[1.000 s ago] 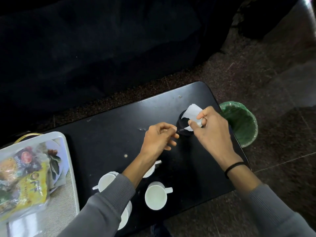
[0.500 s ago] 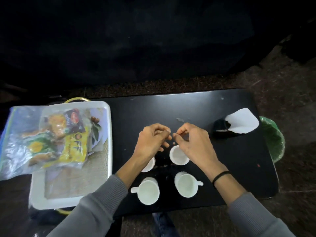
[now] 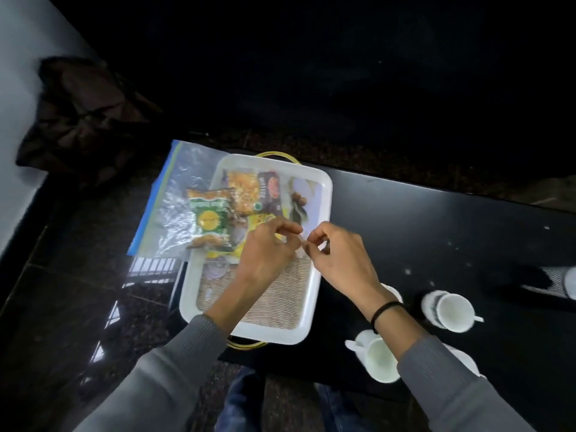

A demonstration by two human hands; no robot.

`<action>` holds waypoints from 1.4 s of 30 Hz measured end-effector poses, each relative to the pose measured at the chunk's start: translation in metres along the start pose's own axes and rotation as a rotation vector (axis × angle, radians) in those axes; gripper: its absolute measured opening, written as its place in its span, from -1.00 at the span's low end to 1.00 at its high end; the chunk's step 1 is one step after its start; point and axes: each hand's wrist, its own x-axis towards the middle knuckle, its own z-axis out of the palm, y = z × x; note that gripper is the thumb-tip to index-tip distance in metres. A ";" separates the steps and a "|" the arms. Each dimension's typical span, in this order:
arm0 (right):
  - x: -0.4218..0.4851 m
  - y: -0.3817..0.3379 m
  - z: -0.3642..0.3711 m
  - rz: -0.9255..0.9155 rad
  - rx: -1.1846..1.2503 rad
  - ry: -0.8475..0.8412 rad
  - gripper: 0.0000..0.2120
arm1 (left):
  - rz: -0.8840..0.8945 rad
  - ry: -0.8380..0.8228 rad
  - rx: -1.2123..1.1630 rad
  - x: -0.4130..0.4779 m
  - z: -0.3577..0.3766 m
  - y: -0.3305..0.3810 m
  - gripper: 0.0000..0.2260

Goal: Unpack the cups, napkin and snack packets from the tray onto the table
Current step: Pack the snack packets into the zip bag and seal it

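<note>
A white tray [image 3: 312, 294] with gold handles sits on the left end of the black table [image 3: 436, 226]. A clear plastic bag [image 3: 171, 210] lies across the tray's far end and overhangs to the left. It holds snack packets: a green one [image 3: 210, 218], an orange one [image 3: 244, 191] and a dark one [image 3: 269, 194]. My left hand [image 3: 268, 254] and my right hand [image 3: 339, 260] hover over the tray, fingertips pinched together on the bag's near right edge. White cups [image 3: 453, 311] [image 3: 381, 360] stand on the table to the right. The white napkin [image 3: 561, 279] shows at the far right.
A dark brown bag [image 3: 81, 120] lies on the floor at the back left beside a pale wall. Glossy dark floor [image 3: 78, 307] runs along the table's left. My knees in jeans [image 3: 243, 397] are under the near edge. Two more cups are partly hidden by my right arm.
Both hands let go of the napkin at the table's right end and moved left past the cups to the tray. The view swung left with them.
</note>
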 end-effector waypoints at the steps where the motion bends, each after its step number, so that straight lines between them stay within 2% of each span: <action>1: 0.004 -0.008 0.006 -0.004 -0.004 -0.013 -0.90 | 0.007 0.014 0.023 0.001 -0.010 -0.002 -0.87; 5: 0.022 -0.046 0.040 -0.037 -0.027 -0.056 -0.92 | 0.059 0.179 0.091 0.008 -0.056 -0.021 -0.81; 9: 0.034 -0.072 0.066 -0.076 -0.034 -0.080 -0.93 | 0.131 0.507 0.412 0.017 -0.095 -0.047 -0.68; 12: 0.040 -0.083 0.080 -0.097 -0.040 -0.067 -0.93 | 0.008 0.610 0.459 0.028 -0.121 -0.068 -0.57; 15: 0.045 -0.089 0.089 -0.095 -0.059 -0.059 -0.92 | -0.222 0.562 0.374 0.042 -0.143 -0.089 -0.49; 17: 0.045 -0.090 0.091 -0.085 -0.067 -0.063 -0.93 | -0.276 0.476 0.191 0.049 -0.155 -0.100 -0.54; 19: 0.044 -0.088 0.092 -0.080 -0.077 -0.058 -0.93 | -0.229 0.403 0.034 0.051 -0.165 -0.107 -0.64; 21: 0.041 -0.087 0.090 -0.088 -0.077 -0.056 -0.92 | -0.156 0.391 0.004 0.048 -0.172 -0.110 -0.67; 31: 0.011 -0.108 0.053 -0.138 0.045 -0.096 -0.92 | 0.090 0.337 -0.047 0.007 -0.156 -0.079 -0.60; 36: -0.004 -0.136 0.039 -0.168 0.130 -0.071 -0.81 | 0.196 0.312 -0.033 -0.024 -0.131 -0.050 -0.56; 42: -0.013 -0.157 0.034 -0.030 0.053 -0.056 -0.69 | 0.214 0.208 -0.108 -0.054 -0.112 -0.023 -0.63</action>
